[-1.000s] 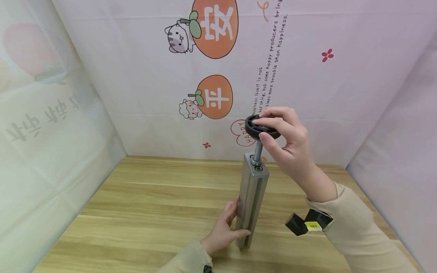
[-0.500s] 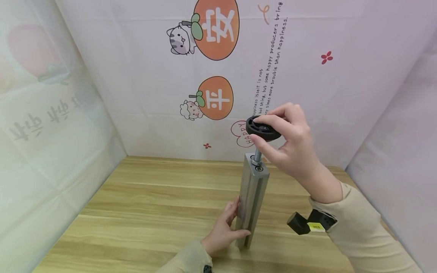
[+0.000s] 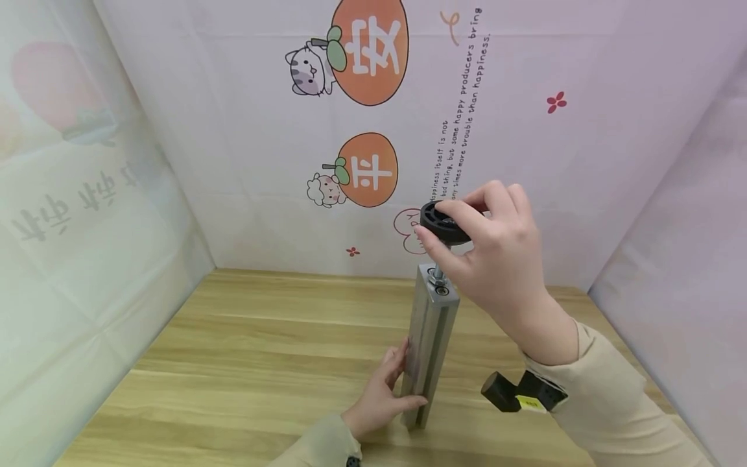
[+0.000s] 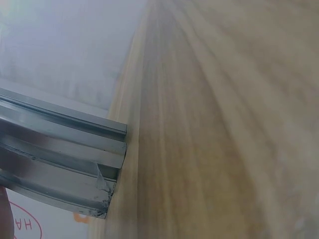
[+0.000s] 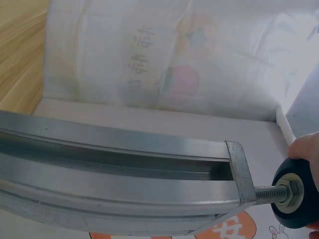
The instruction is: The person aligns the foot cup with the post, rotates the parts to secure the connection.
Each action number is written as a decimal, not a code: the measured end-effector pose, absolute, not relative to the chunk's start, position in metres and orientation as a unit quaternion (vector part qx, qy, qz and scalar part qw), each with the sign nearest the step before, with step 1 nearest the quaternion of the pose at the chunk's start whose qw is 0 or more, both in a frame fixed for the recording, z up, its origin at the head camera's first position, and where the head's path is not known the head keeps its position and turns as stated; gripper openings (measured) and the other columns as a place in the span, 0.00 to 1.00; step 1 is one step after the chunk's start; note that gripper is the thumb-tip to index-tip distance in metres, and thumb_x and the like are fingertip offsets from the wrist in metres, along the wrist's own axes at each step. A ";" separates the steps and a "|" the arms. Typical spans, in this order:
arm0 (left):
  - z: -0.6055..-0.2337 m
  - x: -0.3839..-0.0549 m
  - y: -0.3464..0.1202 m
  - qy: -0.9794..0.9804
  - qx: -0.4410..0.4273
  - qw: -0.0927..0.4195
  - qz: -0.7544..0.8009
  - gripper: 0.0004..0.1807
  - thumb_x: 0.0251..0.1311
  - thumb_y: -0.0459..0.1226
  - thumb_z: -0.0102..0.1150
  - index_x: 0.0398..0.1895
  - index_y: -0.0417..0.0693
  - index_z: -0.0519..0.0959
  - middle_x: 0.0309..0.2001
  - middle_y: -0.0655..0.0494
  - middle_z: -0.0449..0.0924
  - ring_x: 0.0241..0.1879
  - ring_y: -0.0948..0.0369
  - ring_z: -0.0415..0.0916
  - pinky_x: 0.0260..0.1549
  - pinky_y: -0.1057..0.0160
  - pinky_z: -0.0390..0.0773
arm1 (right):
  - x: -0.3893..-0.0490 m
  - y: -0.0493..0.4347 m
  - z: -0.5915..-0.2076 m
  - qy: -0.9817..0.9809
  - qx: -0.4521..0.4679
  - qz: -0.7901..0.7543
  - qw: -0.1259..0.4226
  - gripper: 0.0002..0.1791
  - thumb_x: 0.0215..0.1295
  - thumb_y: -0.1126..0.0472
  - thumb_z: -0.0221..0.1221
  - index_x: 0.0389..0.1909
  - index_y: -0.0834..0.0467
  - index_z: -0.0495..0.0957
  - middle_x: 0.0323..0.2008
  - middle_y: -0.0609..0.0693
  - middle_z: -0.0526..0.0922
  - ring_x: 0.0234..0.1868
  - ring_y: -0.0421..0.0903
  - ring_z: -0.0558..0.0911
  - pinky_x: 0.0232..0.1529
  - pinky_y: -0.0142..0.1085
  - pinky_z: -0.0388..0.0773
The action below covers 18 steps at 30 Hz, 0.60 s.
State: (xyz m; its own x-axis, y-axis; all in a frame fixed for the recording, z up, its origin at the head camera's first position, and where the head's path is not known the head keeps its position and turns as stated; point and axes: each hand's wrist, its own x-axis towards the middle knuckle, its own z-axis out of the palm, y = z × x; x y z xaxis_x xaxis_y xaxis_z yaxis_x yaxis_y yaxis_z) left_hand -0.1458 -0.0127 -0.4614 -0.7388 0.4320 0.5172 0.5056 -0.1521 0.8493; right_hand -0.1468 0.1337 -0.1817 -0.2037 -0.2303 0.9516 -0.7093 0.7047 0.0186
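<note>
An aluminium profile (image 3: 428, 350) stands upright on the wooden table, with an end plate (image 5: 242, 172) on its top. My left hand (image 3: 379, 401) grips the profile low down, thumb on the near side and fingers behind. From the top plate rises a threaded rod (image 5: 269, 194) carrying a round black levelling foot (image 3: 439, 233). My right hand (image 3: 503, 253) holds that foot by its rim, with the thumb at the near left and the fingers over the top. Part of the rod is hidden behind the right hand in the head view. A nut (image 5: 295, 191) sits against the foot.
The wooden table (image 3: 262, 363) ends at a white printed cloth (image 3: 251, 143) at the back. More cloth hangs along the left side (image 3: 70, 279) and the right side (image 3: 671, 259). A black wrist camera (image 3: 516, 392) sticks out from the right sleeve.
My right hand has turned about the levelling foot, its thumb sweeping to the left along the rim, and now sits slightly lower. The left hand and the profile stay in place.
</note>
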 end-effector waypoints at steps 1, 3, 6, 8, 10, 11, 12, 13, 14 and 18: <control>-0.462 -0.145 -0.013 -0.651 -0.360 0.028 -0.668 0.53 0.50 0.26 0.65 0.75 0.50 0.43 0.50 0.40 0.60 0.54 0.69 0.63 0.63 0.70 0.61 | -0.146 0.133 -0.182 -0.746 0.309 0.215 0.549 0.13 0.49 0.55 0.67 0.30 0.62 0.83 0.27 0.61 0.73 0.29 0.58 0.66 0.29 0.45 0.59; -0.463 -0.143 -0.013 -0.649 -0.361 0.034 -0.669 0.53 0.50 0.26 0.65 0.75 0.50 0.44 0.50 0.39 0.60 0.54 0.69 0.64 0.62 0.69 0.61 | -0.146 0.132 -0.183 -0.749 0.299 0.214 0.552 0.14 0.48 0.55 0.67 0.30 0.62 0.83 0.27 0.61 0.73 0.29 0.59 0.66 0.29 0.46 0.59; -0.464 -0.144 -0.013 -0.647 -0.367 0.047 -0.667 0.53 0.49 0.25 0.65 0.75 0.50 0.45 0.50 0.38 0.61 0.54 0.68 0.64 0.62 0.68 0.63 | -0.149 0.132 -0.185 -0.741 0.300 0.240 0.551 0.14 0.47 0.54 0.68 0.30 0.61 0.84 0.27 0.60 0.73 0.29 0.59 0.66 0.29 0.45 0.59; -0.465 -0.143 -0.013 -0.644 -0.373 0.055 -0.666 0.54 0.48 0.24 0.66 0.75 0.51 0.45 0.51 0.36 0.61 0.54 0.68 0.65 0.62 0.68 0.64 | -0.151 0.135 -0.187 -0.734 0.312 0.276 0.536 0.18 0.51 0.48 0.66 0.30 0.61 0.84 0.28 0.59 0.74 0.31 0.57 0.66 0.32 0.41 0.58; -0.467 -0.143 -0.013 -0.642 -0.377 0.060 -0.665 0.54 0.47 0.24 0.66 0.75 0.50 0.45 0.52 0.35 0.61 0.55 0.67 0.65 0.62 0.67 0.65 | -0.153 0.138 -0.191 -0.720 0.328 0.334 0.512 0.24 0.54 0.43 0.63 0.32 0.62 0.84 0.30 0.57 0.75 0.34 0.53 0.67 0.36 0.37 0.59; -0.468 -0.142 -0.013 -0.642 -0.376 0.058 -0.665 0.54 0.47 0.24 0.66 0.75 0.50 0.45 0.52 0.35 0.61 0.55 0.67 0.65 0.62 0.67 0.65 | -0.155 0.140 -0.193 -0.710 0.338 0.367 0.497 0.25 0.55 0.42 0.61 0.33 0.63 0.83 0.31 0.54 0.75 0.36 0.50 0.67 0.39 0.35 0.60; -0.468 -0.142 -0.013 -0.643 -0.375 0.056 -0.665 0.54 0.48 0.24 0.66 0.75 0.50 0.45 0.52 0.34 0.61 0.56 0.67 0.65 0.62 0.67 0.64 | -0.157 0.142 -0.195 -0.698 0.350 0.403 0.478 0.26 0.57 0.43 0.60 0.35 0.65 0.82 0.34 0.52 0.74 0.39 0.48 0.67 0.42 0.34 0.61; -0.468 -0.142 -0.013 -0.644 -0.372 0.054 -0.666 0.54 0.48 0.25 0.66 0.75 0.50 0.45 0.53 0.34 0.61 0.56 0.67 0.65 0.62 0.67 0.64 | -0.159 0.144 -0.197 -0.683 0.364 0.441 0.454 0.25 0.58 0.45 0.58 0.38 0.67 0.81 0.36 0.50 0.74 0.41 0.46 0.68 0.45 0.32 0.62; -0.468 -0.142 -0.013 -0.646 -0.368 0.049 -0.667 0.54 0.48 0.25 0.66 0.75 0.50 0.45 0.53 0.35 0.61 0.56 0.67 0.65 0.63 0.68 0.64 | -0.161 0.146 -0.199 -0.665 0.379 0.483 0.425 0.23 0.58 0.49 0.58 0.40 0.67 0.80 0.39 0.49 0.73 0.43 0.44 0.68 0.48 0.32 0.64; -0.465 -0.145 -0.012 -0.654 -0.349 0.034 -0.671 0.53 0.48 0.26 0.66 0.75 0.51 0.45 0.54 0.38 0.61 0.55 0.68 0.65 0.63 0.69 0.62 | -0.177 0.154 -0.202 -0.552 0.465 0.659 0.211 0.20 0.60 0.60 0.54 0.52 0.62 0.74 0.47 0.50 0.74 0.49 0.44 0.72 0.55 0.33 0.68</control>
State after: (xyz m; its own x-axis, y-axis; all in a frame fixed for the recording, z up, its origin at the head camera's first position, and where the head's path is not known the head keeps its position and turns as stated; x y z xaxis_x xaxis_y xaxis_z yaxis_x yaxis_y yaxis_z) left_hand -0.1448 -0.0119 -0.4649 -0.7545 0.4110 0.5117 0.5009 -0.1431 0.8536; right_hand -0.1772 0.1540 -0.2018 -0.4787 -0.2347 0.8460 -0.7918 -0.3009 -0.5315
